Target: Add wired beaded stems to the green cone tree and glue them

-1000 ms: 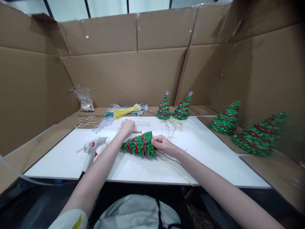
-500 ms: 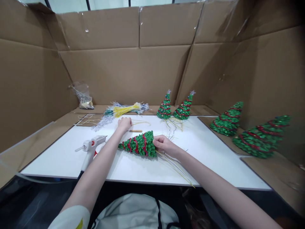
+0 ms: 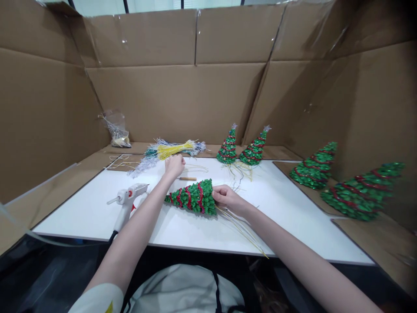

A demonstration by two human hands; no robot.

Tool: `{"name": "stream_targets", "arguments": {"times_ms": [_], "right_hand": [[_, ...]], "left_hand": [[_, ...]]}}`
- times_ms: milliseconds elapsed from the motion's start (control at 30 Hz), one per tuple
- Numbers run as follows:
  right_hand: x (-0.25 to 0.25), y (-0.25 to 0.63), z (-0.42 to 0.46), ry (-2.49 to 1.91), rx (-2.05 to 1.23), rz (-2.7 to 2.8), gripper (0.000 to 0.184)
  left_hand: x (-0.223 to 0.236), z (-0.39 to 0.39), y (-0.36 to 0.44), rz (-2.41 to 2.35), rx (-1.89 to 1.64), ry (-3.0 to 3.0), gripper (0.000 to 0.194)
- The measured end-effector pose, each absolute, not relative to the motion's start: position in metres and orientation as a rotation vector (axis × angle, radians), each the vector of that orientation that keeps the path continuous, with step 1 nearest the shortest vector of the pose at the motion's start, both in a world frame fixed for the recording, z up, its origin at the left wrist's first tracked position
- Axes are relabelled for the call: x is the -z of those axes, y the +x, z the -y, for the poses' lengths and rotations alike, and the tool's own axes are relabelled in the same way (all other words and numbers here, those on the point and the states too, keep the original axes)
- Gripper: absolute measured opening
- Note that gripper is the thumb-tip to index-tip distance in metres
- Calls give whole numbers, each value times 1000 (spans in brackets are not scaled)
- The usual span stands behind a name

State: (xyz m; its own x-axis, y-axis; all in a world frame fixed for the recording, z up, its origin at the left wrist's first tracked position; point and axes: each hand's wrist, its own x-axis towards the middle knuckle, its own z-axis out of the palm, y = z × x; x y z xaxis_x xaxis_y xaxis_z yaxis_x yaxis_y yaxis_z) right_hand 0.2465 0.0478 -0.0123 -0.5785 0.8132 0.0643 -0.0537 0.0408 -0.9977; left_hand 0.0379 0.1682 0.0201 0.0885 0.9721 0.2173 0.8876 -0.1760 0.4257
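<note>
A small green Christmas tree (image 3: 193, 198) with red garland lies on its side on the white board, tip to the left. My right hand (image 3: 228, 199) grips the rim of its base, fingers closed. Thin yellowish wires (image 3: 244, 232) trail from the base under my right wrist toward the front edge. My left hand (image 3: 175, 165) is farther back, at the near side of a bundle of yellow stems (image 3: 172, 150). Its fingers are curled closed; whatever they pinch is hidden.
A white hot glue gun (image 3: 127, 202) stands left of my forearm. A wooden-handled tool (image 3: 188, 178) lies behind the tree. Two star-topped trees (image 3: 227, 148) stand at the back, and two more trees (image 3: 314, 167) lean at right. Cardboard walls (image 3: 231, 100) enclose the board. A plastic bag (image 3: 117, 130) sits back left.
My left hand has moved slightly farther back, closer to the yellow bundle, and its fingers look more bunched. My right hand keeps its hold on the tree. The view has shifted a little.
</note>
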Motion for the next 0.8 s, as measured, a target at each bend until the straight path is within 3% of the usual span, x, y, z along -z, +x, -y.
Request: {"name": "stream_targets", "arguments": {"times_ms": [333,800], "right_hand": [[12,247,-47,-784,-1612,1648,55],[13,248,-48,-794,-1622,1656,54]], "left_hand": [[-25,-170,47,-1385,-1326,1682,25],[-12,-176,48,-1049,-1318,1275,27]]}}
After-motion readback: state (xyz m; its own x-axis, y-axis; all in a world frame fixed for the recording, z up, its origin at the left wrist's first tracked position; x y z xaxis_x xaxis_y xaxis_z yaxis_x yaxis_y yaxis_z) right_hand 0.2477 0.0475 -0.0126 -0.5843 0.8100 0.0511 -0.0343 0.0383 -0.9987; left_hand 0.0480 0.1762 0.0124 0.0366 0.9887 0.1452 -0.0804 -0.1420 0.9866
